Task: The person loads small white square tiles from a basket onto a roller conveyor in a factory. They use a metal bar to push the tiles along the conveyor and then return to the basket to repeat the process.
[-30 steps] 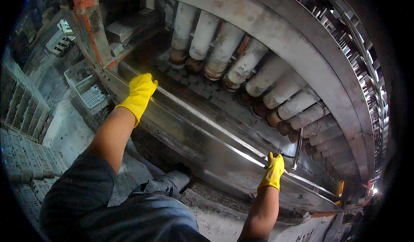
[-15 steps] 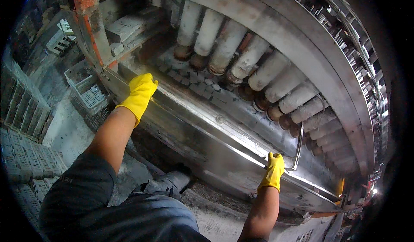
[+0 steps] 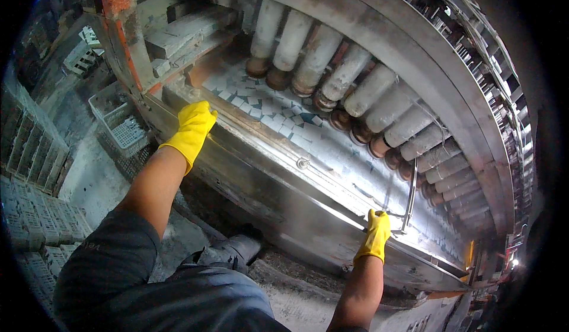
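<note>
Under grey cylinders (image 3: 325, 50), tiles (image 3: 291, 119) lie untouched; my left hand (image 3: 195, 127) and right hand (image 3: 376, 237) grip the panel (image 3: 267, 196); progress I cannot judge.

The pale tiles (image 3: 278, 119) beside the cylinders (image 3: 317, 53) have grown brightly lit.

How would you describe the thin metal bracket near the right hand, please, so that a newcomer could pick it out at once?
Find the big curved metal beam, with its long row of thick grey cylinders beneath. In front of those cylinders, just past the yellow-gloved right hand, to its right, is the bracket. It is slim and shiny, unlike the fat, round, dusty cylinders.
</note>
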`<state>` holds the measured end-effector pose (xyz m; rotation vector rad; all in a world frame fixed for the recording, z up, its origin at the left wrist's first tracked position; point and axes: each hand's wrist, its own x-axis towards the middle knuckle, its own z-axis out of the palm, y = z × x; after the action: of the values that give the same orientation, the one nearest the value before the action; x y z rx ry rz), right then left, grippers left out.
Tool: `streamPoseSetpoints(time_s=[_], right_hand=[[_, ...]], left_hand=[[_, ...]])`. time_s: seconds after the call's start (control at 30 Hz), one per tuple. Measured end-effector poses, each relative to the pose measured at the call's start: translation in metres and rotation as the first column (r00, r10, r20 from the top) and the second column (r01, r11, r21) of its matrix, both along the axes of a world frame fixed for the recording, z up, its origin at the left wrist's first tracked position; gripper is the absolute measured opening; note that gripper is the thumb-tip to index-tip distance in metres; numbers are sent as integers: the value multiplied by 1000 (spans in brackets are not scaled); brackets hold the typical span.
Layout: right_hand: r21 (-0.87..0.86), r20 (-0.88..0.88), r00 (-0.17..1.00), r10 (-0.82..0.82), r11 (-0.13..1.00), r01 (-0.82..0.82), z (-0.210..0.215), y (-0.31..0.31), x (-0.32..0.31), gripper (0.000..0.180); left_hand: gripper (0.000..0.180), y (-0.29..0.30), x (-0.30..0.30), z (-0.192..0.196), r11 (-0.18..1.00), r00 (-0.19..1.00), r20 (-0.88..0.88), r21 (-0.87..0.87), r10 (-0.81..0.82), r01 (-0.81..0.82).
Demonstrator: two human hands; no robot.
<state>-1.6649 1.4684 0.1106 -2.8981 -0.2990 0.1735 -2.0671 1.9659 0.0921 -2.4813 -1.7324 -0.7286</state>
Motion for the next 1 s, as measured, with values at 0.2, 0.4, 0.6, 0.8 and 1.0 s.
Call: streamPoseSetpoints(time_s=[0.2,0.4,0.6,0.8,1.0], right_hand=[[1,12,1000,-9,1000,9,-1,-6,-6,52],[66,-4,999,-33,997,33,9,1,-23,49],[30,66,998,-6,1000,4,-1,-14,-17,48],[68,-17,999,-43,997,44,13,-2,-31,50],[-4,61,998,-15,1000,15,-2,-8,-10,52]], left_hand=[[35,-5,-3,0,1000,1000,1,-13,2,-2],[35,-6,-10,-2,1000,1000,-3,-15,6,-6],[36,-9,-6,-1,1000,1000,10,-15,-14,14],[36,-7,-13,-2,1000,1000,3,-25,6,-6],[35,-4,-7,-1,1000,1000,15,5,-15,15]])
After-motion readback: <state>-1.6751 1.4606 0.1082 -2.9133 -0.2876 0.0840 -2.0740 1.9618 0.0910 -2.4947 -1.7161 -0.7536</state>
